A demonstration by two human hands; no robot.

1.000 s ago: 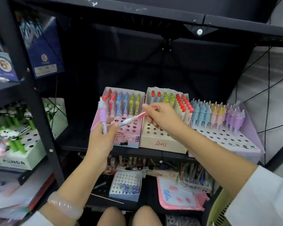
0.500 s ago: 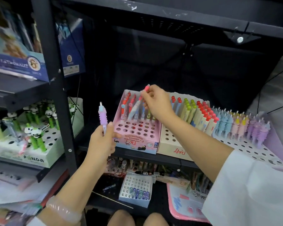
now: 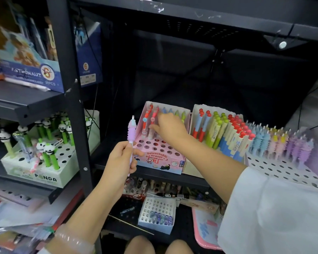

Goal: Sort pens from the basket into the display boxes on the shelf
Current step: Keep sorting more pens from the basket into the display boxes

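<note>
Purple ribbed pen (image 3: 131,132) upright, just left of pink display box (image 3: 161,160). Red pens (image 3: 151,125) stand in box's rear-left holes; front holes vacant.

The right hand (image 3: 170,128) covers the middle of the pink display box (image 3: 160,160), so the pens behind it only show as tips, and you can't tell whether its fingertips actually hold the red pen (image 3: 153,123) next to them. The lower barrel of the purple pen (image 3: 131,136) vanishes inside the left hand (image 3: 120,162). Left of that hand the panda pens (image 3: 46,143) are smeared with blur. The white sleeve (image 3: 275,213) runs off the right edge.
</note>
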